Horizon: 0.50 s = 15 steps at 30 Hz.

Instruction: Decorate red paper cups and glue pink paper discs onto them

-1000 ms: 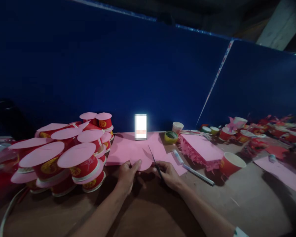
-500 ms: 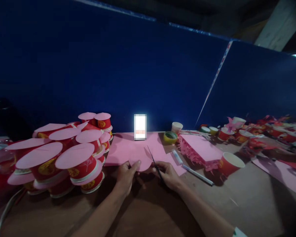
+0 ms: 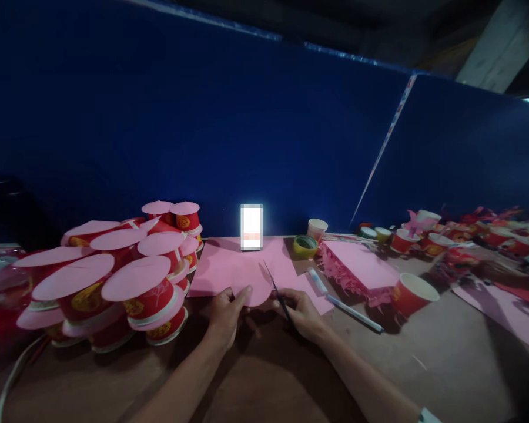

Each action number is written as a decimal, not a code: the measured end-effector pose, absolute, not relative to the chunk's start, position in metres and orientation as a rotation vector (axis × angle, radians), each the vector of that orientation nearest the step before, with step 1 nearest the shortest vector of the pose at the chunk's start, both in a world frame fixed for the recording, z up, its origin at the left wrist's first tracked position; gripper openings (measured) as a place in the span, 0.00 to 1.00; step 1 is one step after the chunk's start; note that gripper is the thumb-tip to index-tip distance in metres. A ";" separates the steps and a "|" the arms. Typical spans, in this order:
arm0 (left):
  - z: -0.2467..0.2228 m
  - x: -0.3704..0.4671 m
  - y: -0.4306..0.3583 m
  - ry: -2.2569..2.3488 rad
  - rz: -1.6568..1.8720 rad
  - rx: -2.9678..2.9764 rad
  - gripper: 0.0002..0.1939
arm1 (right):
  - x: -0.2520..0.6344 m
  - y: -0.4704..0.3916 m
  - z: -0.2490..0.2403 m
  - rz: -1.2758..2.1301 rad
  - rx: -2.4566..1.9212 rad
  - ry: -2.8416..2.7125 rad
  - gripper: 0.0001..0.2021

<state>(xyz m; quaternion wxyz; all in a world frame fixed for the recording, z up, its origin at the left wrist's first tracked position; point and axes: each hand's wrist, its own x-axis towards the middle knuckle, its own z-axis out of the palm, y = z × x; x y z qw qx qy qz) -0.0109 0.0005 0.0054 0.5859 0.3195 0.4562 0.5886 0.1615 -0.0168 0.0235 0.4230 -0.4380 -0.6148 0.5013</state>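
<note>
Between thumb and fingers my left hand pinches a rounded piece of pink paper at its lower left edge. Dark, thin-bladed scissors are in my right hand, just right of the piece, with the tip pointing up and to the left. My right fingertips are close to the piece's right edge; whether they touch it is unclear. Beneath and behind the piece lies a larger pink sheet on the brown table.
Red cups with pink discs are stacked at the left. A bright pixelated upright rectangle stands behind the sheet. To the right are green tape, a pen, a pink paper stack, a red cup and more cups.
</note>
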 end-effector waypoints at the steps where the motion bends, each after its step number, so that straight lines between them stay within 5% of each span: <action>1: 0.006 -0.011 0.000 1.064 1.374 0.736 0.18 | 0.161 -0.017 0.024 1.253 -1.098 -1.536 0.18; 15: 0.004 -0.013 0.001 1.093 1.404 0.788 0.19 | 0.159 -0.017 0.023 1.294 -1.125 -1.468 0.20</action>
